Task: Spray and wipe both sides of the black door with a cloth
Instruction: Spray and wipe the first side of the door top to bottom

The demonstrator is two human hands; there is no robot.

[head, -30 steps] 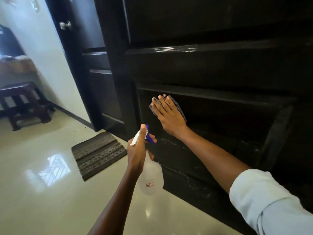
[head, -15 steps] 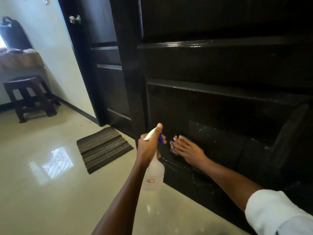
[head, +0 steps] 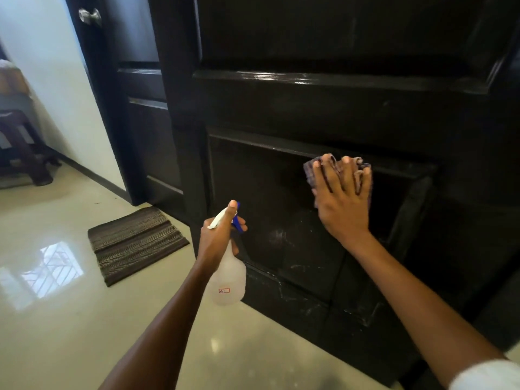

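Head view: one black door (head: 323,108) fills the frame from 12 to 4 o'clock, its top, bottom right corner and right edge cut off by the picture. Its long axis stands upright, and its panelled face is turned toward the viewer. Faint pale streaks are seen on the lower panel; what they are cannot be told.

One cloth (head: 363,175), purplish, is pressed flat against the recessed panel at about 2 o'clock, mostly hidden under the right hand (head: 342,201), whose fingers are spread wide over it.

One spray bottle (head: 229,280), translucent with a blue trigger, is gripped around the neck by the closed left hand (head: 218,240) near the centre. It hangs upright, nozzle pointed toward the door. A small label is seen; its print is too small to be sure of.

A second dark door with one round knob (head: 90,16) is seen at 11 o'clock. One ribbed mat (head: 135,243) lies on the glossy floor (head: 70,319) at 9 o'clock. A dark stool (head: 22,147) is cut off at the left edge.
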